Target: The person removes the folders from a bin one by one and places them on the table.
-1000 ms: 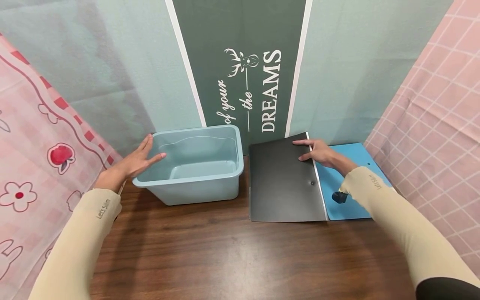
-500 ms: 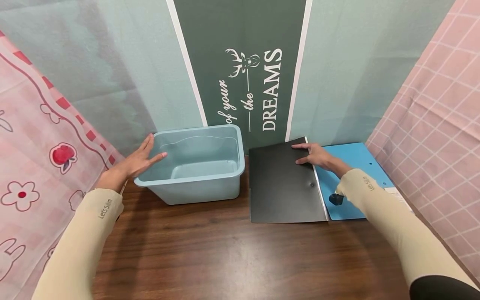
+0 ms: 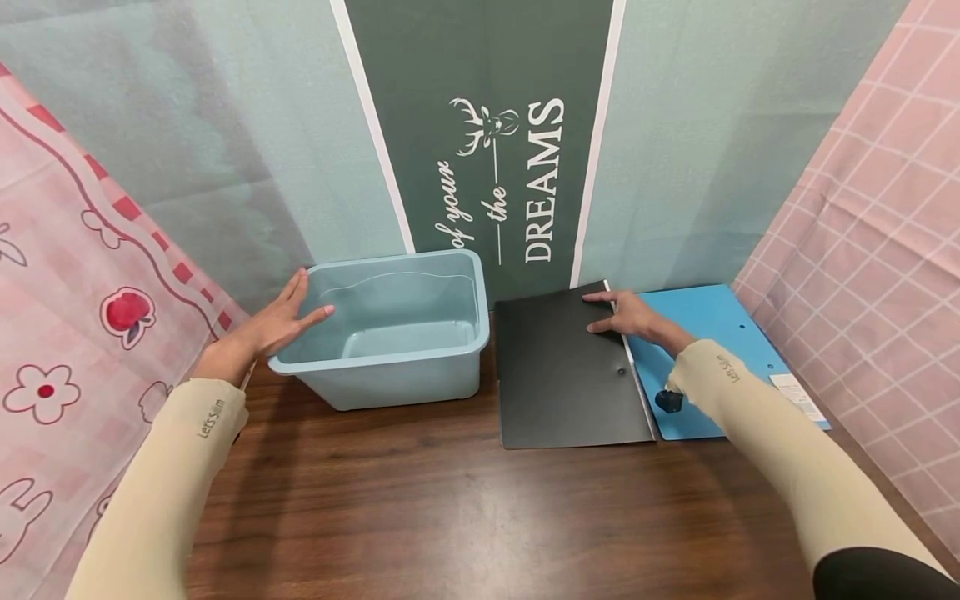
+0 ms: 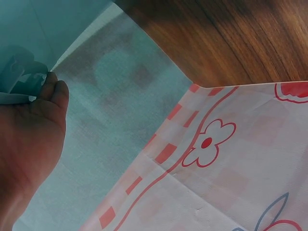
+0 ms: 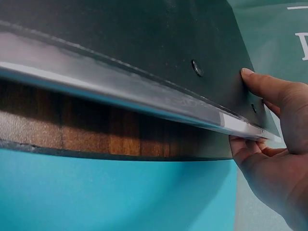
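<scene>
A light blue plastic tub (image 3: pixel 386 379) stands at the back left of the table. My left hand (image 3: pixel 273 329) holds its left rim, thumb over the inside and fingers along the outer side; the left wrist view shows the fingers (image 4: pixel 57 94) at the edge. My right hand (image 3: pixel 630 317) pinches a black file folder (image 3: pixel 562 375) near its far right corner. In the right wrist view, the thumb (image 5: pixel 260 83) lies on top and the other fingers are under the raised pale edge. A blue folder (image 3: pixel 697 317) with small holes lies flat to the right.
A white label (image 3: pixel 797 393) shows at the blue folder's right side. The brown wooden table (image 3: pixel 450 517) stretches in front. A green printed cloth (image 3: pixel 487 50) hangs behind, with pink cloths on both sides. A small black device (image 3: pixel 669 401) sits under my right wrist.
My right hand has moved a little left and down, and the black folder's far right corner has shifted with it. More of the blue folder and its label shows. The left hand and tub stay put.
</scene>
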Action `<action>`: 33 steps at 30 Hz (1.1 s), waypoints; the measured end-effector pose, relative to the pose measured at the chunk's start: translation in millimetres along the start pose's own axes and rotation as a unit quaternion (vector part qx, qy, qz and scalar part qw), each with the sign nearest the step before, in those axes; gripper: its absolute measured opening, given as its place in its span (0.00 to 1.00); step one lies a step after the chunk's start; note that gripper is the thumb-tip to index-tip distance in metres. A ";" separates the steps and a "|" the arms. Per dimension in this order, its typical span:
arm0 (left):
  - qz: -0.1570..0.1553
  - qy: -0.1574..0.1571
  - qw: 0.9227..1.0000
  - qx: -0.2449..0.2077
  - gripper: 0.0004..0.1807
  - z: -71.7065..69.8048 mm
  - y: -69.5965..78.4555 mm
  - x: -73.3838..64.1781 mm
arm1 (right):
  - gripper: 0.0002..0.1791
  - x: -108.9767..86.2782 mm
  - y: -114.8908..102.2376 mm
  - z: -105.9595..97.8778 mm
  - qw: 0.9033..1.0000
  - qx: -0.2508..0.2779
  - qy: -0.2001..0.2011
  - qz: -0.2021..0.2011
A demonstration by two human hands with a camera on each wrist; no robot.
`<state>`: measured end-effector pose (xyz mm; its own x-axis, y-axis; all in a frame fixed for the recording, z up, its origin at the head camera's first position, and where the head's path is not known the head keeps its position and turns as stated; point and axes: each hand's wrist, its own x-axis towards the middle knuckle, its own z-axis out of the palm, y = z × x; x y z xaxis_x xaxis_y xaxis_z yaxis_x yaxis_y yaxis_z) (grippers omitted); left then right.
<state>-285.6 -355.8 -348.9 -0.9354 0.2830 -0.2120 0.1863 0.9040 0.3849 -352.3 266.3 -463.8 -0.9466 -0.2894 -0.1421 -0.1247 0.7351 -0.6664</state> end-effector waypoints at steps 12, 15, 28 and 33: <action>-0.003 0.003 1.000 0.005 0.54 0.0 -0.9 0.4 | 0.40 2.0 4.6 5.9 0.998 -0.059 0.012 0.000; -0.006 0.004 1.000 0.005 0.54 0.4 -0.9 -0.1 | 0.41 0.6 3.5 8.3 0.997 -0.081 0.008 -0.010; 0.002 0.007 1.000 0.005 0.54 -0.8 1.8 -1.8 | 0.36 -0.6 -0.3 11.0 0.989 -0.143 0.011 -0.033; -0.001 0.004 1.000 0.020 0.54 -1.4 1.8 -1.0 | 0.35 -3.0 -4.9 10.8 0.985 -0.166 0.023 -0.043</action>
<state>-284.8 -354.9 -346.8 -0.9381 0.2792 -0.2049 0.1964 0.9163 0.3490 -345.7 256.9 -468.0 -0.9398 -0.3370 -0.0565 -0.2886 0.8714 -0.3966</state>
